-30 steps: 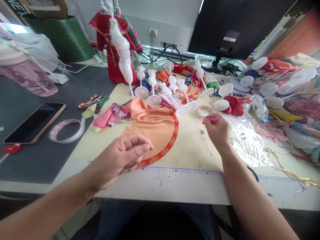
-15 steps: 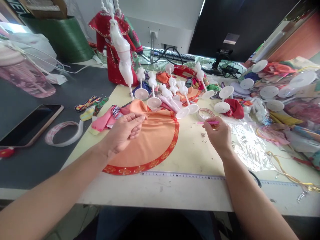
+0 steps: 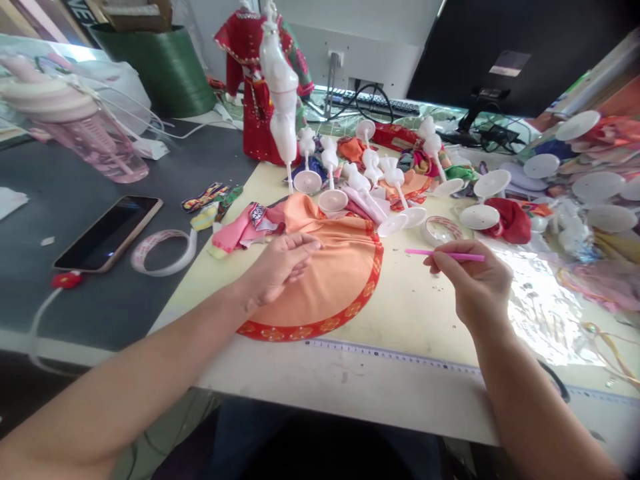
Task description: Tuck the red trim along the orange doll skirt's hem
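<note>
Monitors (image 3: 470,53) line the back of a cluttered worktop (image 3: 345,383), with white doll figures (image 3: 373,167) and heaps of bright fabric in front of them. Nearer the person, a piece of orange cloth (image 3: 330,290) lies spread on the pale sheet (image 3: 410,320), left of the middle, its lower edge close by the ruler (image 3: 400,357). It's a soft peachy orange, puckered into folds toward the top and smoothing out into a rounded fan below. Around the curve runs a red band (image 3: 353,310) with gold flower shapes and small pale specks.

Over that cloth is the left grip (image 3: 277,267), fingers curled and thumb brought to the fingertips; I can't tell whether it pinches anything or touches the fabric. The right grip (image 3: 477,290) is closed on a slim pink stick (image 3: 467,257), held nearly level above the sheet, its thin end pointing toward the cloth. Just beside that hand are a tape roll (image 3: 427,233), tiny bits (image 3: 436,288) and a shiny bag (image 3: 543,303).
</note>
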`<state>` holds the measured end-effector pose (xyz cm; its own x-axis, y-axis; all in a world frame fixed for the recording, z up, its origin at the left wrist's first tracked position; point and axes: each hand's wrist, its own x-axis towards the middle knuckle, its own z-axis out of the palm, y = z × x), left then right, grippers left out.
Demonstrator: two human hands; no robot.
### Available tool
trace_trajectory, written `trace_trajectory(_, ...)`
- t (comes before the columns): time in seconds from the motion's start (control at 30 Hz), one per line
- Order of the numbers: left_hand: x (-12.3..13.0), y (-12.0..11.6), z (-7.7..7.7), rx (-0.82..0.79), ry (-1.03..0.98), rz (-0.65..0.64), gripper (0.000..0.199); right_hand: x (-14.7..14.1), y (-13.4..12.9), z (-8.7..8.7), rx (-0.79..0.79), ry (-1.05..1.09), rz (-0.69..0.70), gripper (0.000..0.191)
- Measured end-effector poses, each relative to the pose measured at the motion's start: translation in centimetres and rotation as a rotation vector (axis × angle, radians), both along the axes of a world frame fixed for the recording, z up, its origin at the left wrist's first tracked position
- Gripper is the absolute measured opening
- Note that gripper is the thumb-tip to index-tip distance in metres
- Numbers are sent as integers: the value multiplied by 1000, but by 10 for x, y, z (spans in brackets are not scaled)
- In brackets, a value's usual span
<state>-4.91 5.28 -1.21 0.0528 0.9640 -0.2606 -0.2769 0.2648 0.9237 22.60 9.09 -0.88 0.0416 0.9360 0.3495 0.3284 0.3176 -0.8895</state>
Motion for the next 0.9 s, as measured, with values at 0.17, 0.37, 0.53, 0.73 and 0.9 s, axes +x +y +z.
trace_trajectory(0.17, 2, -6, 0, 41, 101, -115, 11, -24, -40, 4, -1, -115, 361, 6)
trace_trajectory(0.37, -2, -9, 4, -7, 52, -303, 17, -36, -60, -2, 83, -288, 709, 18)
trace_trajectory(0.53, -3, -11, 5, -58, 27, -399, 18, -40, -60, -3, 126, -340, 755, 19)
trace_trajectory(0.73, -3, -13, 2, -70, 88, -432, 20, -45, -66, -9, 107, -320, 828, 19)
trace_trajectory(0.9, -1, -13, 5, -73, 112, -429, 25, -48, -67, -14, 113, -322, 847, 21)
